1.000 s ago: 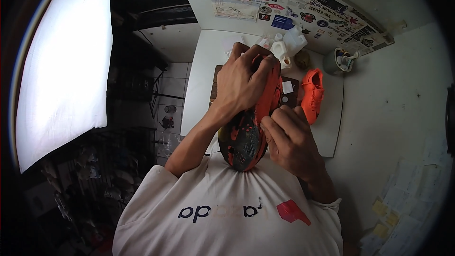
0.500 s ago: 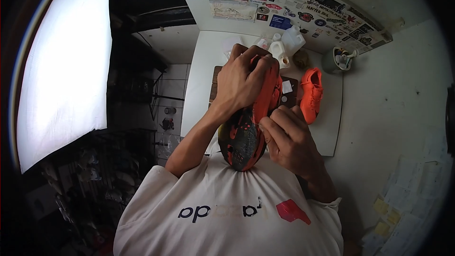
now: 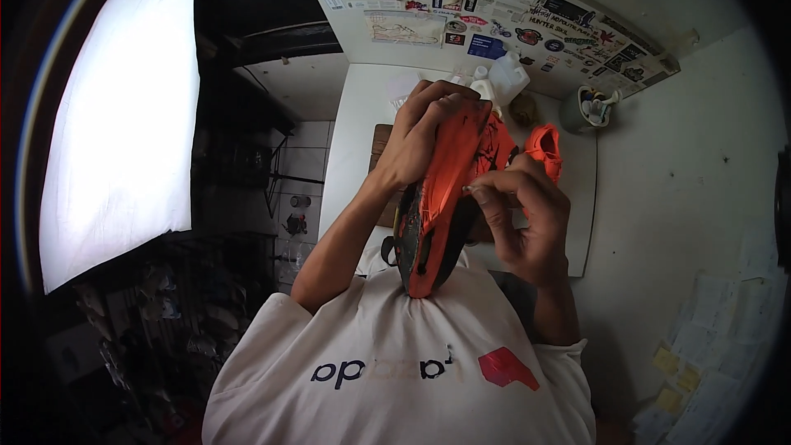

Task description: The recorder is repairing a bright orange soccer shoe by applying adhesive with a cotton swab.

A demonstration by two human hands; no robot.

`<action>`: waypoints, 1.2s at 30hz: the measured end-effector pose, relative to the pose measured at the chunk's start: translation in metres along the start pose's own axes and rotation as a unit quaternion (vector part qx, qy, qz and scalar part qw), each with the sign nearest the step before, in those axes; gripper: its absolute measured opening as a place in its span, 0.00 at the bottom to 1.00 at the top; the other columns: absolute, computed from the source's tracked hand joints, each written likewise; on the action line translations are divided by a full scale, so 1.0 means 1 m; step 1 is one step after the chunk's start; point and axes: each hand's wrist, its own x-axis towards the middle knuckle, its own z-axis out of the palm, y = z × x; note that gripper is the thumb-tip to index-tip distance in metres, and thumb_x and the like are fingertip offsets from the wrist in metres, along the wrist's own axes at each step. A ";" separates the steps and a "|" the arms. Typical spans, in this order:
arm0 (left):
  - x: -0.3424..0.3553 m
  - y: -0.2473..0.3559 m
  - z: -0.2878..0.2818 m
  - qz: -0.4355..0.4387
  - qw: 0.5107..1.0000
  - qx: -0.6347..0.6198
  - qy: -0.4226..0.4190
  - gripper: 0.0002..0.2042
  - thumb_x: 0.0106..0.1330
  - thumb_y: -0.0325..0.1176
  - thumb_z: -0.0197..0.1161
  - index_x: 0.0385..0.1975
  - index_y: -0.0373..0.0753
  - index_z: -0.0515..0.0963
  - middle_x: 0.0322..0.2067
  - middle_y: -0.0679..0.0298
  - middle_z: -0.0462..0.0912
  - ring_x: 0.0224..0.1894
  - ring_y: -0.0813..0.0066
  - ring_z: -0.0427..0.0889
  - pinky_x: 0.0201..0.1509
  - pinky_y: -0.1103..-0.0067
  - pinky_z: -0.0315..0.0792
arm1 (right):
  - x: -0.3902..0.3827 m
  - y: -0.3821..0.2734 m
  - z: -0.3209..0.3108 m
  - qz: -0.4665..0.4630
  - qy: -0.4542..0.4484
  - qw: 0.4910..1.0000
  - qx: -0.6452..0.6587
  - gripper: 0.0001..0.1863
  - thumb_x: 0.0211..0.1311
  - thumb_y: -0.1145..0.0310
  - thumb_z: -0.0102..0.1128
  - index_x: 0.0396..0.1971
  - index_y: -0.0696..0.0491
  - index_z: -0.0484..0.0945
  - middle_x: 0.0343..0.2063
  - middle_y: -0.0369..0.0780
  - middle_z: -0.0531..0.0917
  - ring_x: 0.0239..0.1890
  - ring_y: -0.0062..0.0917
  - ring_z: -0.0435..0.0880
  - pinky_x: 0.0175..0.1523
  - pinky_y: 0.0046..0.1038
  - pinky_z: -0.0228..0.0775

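Observation:
An orange running shoe (image 3: 443, 189) with a dark sole stands tilted against my chest, its side turned up. My left hand (image 3: 414, 136) is closed around the shoe's far end. Close beside the shoe's upper, my right hand (image 3: 527, 210) has thumb and forefinger pressed together. What that pinch holds, if anything, is too small to name. The matching orange shoe (image 3: 545, 147) lies on the white table (image 3: 354, 107) beyond my right hand, which covers part of it.
White plastic bottles (image 3: 507, 76) stand at the table's back, near a brown jar (image 3: 522, 110). A pot with brushes (image 3: 592, 105) is at the back right. Behind rises a sticker-covered board (image 3: 461, 12). A brown board (image 3: 380, 148) lies under my hands.
The shoe has turned, so its orange side now shows instead of the sole's face. My right hand has lifted slightly up and right, away from the sole edge.

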 end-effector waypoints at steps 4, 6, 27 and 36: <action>0.001 -0.005 0.000 0.007 0.995 -0.101 -0.002 0.21 0.78 0.42 0.48 0.55 0.33 0.82 0.52 0.53 0.79 0.60 0.61 0.75 0.70 0.68 0.64 | -0.001 0.006 -0.020 0.031 0.045 0.997 0.053 0.06 0.75 0.74 0.64 0.40 0.61 0.82 0.33 0.35 0.79 0.31 0.13 0.74 0.35 0.19 0.64; 0.004 -0.005 -0.003 0.020 0.994 -0.104 -0.001 0.21 0.78 0.41 0.48 0.56 0.34 0.82 0.53 0.53 0.78 0.61 0.61 0.75 0.71 0.68 0.64 | -0.003 0.007 -0.021 0.055 0.075 0.991 0.090 0.05 0.73 0.73 0.67 0.39 0.60 0.84 0.30 0.33 0.77 0.29 0.11 0.72 0.33 0.18 0.63; -0.081 -0.193 -0.002 -0.174 0.906 -0.019 0.386 0.37 0.82 0.54 0.51 0.80 0.36 0.51 0.74 0.47 0.63 0.74 0.58 0.66 0.77 0.66 0.61 | -0.104 0.197 0.072 0.289 0.121 0.933 0.179 0.14 0.84 0.62 0.52 0.42 0.56 0.82 0.28 0.28 0.76 0.28 0.11 0.66 0.36 0.20 0.61; -0.134 -0.229 0.004 -0.273 0.854 -0.251 0.366 0.39 0.76 0.53 0.60 0.80 0.47 0.51 0.68 0.52 0.67 0.64 0.54 0.76 0.56 0.59 0.81 | -0.129 0.237 0.092 0.377 0.124 0.887 0.234 0.09 0.81 0.69 0.57 0.54 0.52 0.82 0.52 0.32 0.85 0.54 0.15 0.83 0.57 0.23 0.79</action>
